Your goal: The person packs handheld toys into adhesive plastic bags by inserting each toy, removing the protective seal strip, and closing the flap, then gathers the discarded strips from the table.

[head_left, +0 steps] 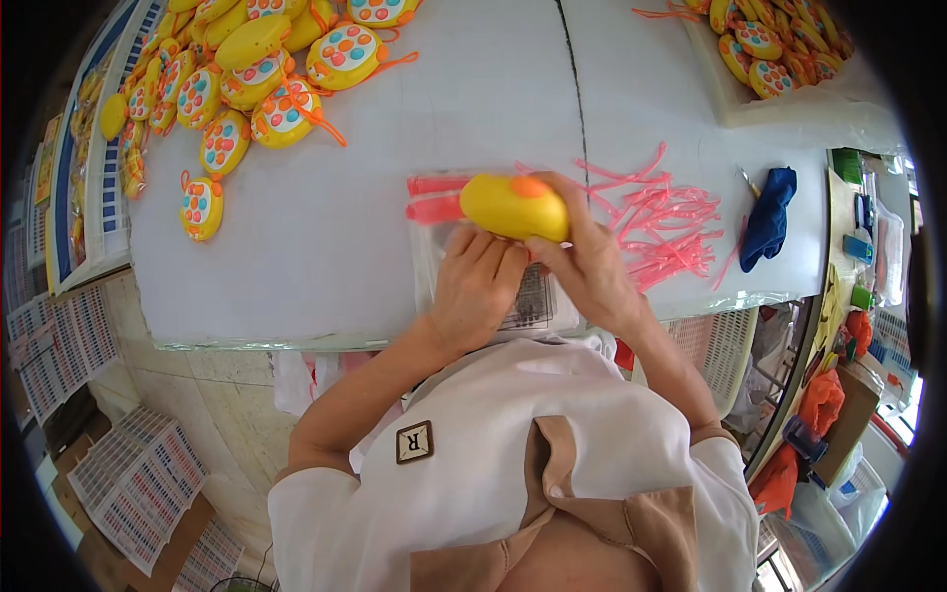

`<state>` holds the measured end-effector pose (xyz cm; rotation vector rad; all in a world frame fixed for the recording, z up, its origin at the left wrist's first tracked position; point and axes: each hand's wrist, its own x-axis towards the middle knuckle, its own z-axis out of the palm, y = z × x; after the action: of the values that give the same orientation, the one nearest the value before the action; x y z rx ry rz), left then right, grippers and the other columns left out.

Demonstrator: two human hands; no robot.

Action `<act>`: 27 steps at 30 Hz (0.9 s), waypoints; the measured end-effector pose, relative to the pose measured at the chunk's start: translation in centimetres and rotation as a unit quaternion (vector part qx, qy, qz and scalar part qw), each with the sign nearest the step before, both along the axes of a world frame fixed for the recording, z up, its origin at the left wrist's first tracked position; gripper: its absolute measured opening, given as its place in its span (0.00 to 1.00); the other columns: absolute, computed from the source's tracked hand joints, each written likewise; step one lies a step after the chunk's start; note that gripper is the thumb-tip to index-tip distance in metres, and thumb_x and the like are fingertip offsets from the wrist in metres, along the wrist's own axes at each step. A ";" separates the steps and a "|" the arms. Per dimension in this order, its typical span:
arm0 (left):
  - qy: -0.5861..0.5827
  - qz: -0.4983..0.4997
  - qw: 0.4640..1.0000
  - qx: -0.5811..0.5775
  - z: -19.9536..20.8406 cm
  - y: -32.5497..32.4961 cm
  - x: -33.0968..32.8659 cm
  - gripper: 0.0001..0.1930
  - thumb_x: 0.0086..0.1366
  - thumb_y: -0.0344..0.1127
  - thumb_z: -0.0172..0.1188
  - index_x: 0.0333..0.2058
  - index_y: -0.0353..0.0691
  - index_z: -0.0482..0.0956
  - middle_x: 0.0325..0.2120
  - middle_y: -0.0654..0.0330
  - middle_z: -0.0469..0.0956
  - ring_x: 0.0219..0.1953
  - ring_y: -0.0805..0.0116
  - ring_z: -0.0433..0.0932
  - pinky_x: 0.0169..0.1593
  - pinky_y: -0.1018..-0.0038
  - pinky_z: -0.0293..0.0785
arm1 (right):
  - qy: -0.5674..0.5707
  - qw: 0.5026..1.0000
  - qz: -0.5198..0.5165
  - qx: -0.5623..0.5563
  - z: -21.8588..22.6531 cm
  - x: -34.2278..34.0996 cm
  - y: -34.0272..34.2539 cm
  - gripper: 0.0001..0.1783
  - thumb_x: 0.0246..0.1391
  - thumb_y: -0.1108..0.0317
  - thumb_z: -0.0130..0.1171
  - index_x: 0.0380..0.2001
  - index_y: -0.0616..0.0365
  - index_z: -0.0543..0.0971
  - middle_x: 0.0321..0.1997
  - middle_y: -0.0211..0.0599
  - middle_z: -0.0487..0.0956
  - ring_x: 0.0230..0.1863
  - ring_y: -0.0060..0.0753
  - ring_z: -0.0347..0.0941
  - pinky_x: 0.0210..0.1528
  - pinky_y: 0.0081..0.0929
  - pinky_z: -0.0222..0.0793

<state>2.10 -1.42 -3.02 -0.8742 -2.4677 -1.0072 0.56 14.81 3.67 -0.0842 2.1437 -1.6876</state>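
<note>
My right hand (600, 268) grips a yellow oval toy (498, 207) with an orange patch on top, its smooth back turned up. Just below it my left hand (475, 288) has its fingers bent together against the toy's near side; what they pinch, if anything, is hidden. Under both hands lies a stack of clear plastic bags (426, 261) with pink bands at the far end and dark print near my body. To the right, loose pink strips (671, 227) are spread in a tangled heap.
Yellow toys with coloured buttons (281, 109) and orange loops are piled at the far left of the white table (296, 247). More fill a plastic-lined box (774, 59) at the far right. A dark blue cloth (767, 219) lies near the right edge. A white basket (715, 345) stands below the table.
</note>
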 end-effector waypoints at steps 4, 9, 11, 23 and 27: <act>-0.040 -0.040 0.998 0.010 2.0 -0.8 1.1 0.12 0.47 0.27 0.57 0.34 0.31 0.75 0.27 0.53 0.74 0.30 0.56 0.73 0.41 0.62 0.69 | 0.147 0.985 0.068 0.065 -0.5 0.2 0.2 0.29 0.57 0.72 0.55 0.60 0.60 0.58 0.42 0.56 0.74 0.40 0.55 0.73 0.42 0.38 0.70; -0.096 0.134 0.979 0.116 4.3 -3.6 0.5 0.06 0.56 0.24 0.59 0.34 0.33 0.77 0.29 0.56 0.78 0.33 0.63 0.77 0.39 0.68 0.72 | 0.142 0.984 0.064 0.082 -0.2 0.1 1.1 0.28 0.58 0.71 0.54 0.60 0.59 0.59 0.44 0.56 0.74 0.40 0.54 0.74 0.42 0.37 0.71; -0.186 0.239 0.940 0.155 4.3 -4.4 0.2 0.05 0.59 0.25 0.57 0.34 0.32 0.77 0.30 0.56 0.79 0.33 0.67 0.77 0.38 0.71 0.73 | 0.109 0.989 0.059 0.079 0.1 0.2 1.1 0.28 0.59 0.70 0.54 0.60 0.59 0.59 0.44 0.56 0.74 0.40 0.54 0.74 0.42 0.37 0.71; -0.480 0.100 0.805 0.333 2.9 -2.5 -2.5 0.06 0.66 0.27 0.51 0.36 0.30 0.75 0.28 0.55 0.80 0.31 0.72 0.80 0.37 0.77 0.76 | 0.239 0.893 0.281 0.258 -0.5 -0.8 1.5 0.12 0.57 0.67 0.55 0.44 0.57 0.76 0.32 0.40 0.78 0.28 0.46 0.75 0.30 0.34 0.72; -0.498 0.125 0.755 0.407 2.4 -3.2 -2.3 0.09 0.66 0.29 0.50 0.37 0.29 0.76 0.29 0.57 0.81 0.31 0.75 0.79 0.34 0.78 0.77 | 0.318 0.911 0.108 0.238 0.9 -1.9 0.9 0.07 0.50 0.70 0.61 0.35 0.57 0.80 0.30 0.35 0.77 0.26 0.40 0.75 0.30 0.30 0.72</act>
<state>-0.20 -4.67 -0.64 0.4162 -2.1815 -2.5948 -1.37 15.66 4.61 -0.7915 2.8216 -1.0502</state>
